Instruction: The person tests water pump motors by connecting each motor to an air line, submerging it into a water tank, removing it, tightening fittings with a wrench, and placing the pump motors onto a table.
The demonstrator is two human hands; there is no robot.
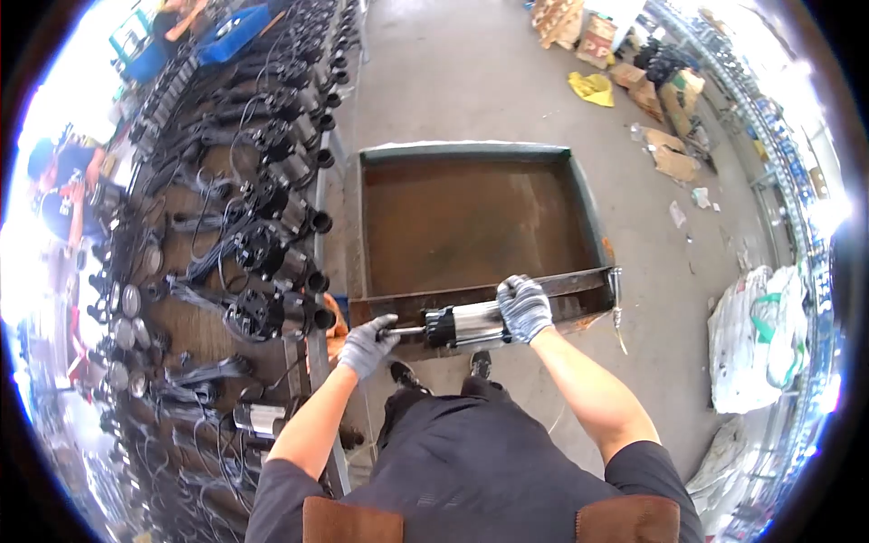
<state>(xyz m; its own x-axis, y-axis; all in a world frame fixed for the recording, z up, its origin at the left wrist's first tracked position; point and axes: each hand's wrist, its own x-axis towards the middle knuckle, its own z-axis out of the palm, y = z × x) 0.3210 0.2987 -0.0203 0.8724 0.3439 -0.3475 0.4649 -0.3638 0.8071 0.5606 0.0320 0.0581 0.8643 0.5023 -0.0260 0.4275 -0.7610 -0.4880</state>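
Observation:
A silver cylindrical pump motor [477, 323] with a black end lies nearly level between my gloved hands, over the near edge of a metal water tank [364, 226]. My left hand [367, 346] is closed around the thin shaft [409, 331] that sticks out of the motor's black end. At the opposite end, my right hand [525, 309] grips the motor body, its fingers curled over the top. That end of the motor is partly hidden by the glove. Murky brown water [471, 222] fills the tank behind my hands.
A long workbench [213, 339] on the left carries rows of black-and-silver pumps [262, 249] and coiled cables. Another person [72, 185] stands beyond it. White sacks [759, 339], cardboard [672, 156] and a yellow bag [591, 89] lie on the right-hand floor near shelving.

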